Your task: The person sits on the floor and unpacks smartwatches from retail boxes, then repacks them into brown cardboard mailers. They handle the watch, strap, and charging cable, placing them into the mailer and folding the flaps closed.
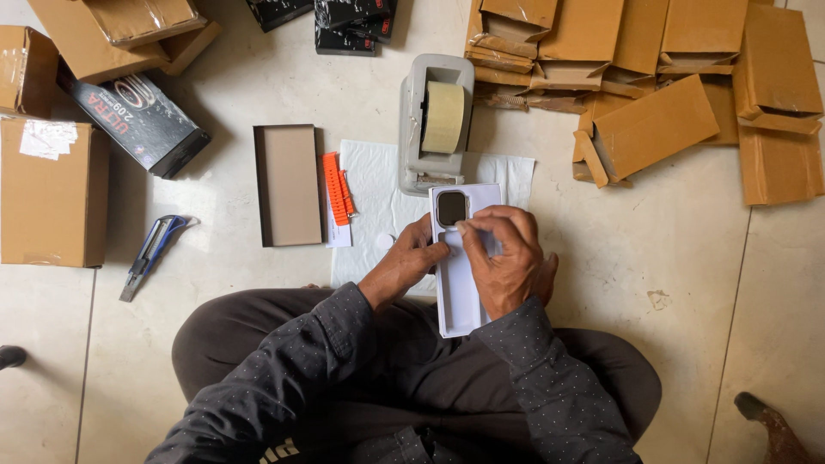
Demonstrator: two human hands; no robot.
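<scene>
A long white tray (455,296) lies across my lap and the floor, with a square dark-faced watch body (451,208) seated at its far end. My left hand (404,265) grips the tray's left edge, thumb near the watch. My right hand (509,258) rests over the tray's right side, its fingertips pinched at the watch's lower right corner. An orange strap (336,187) lies on the floor to the left, beside a white paper sheet (374,206).
A grey tape dispenser (436,120) stands just beyond the tray. An open brown box lid (290,185) lies left of the strap, a blue utility knife (153,251) farther left. Cardboard boxes (51,193) crowd the left and folded cartons (653,129) the upper right.
</scene>
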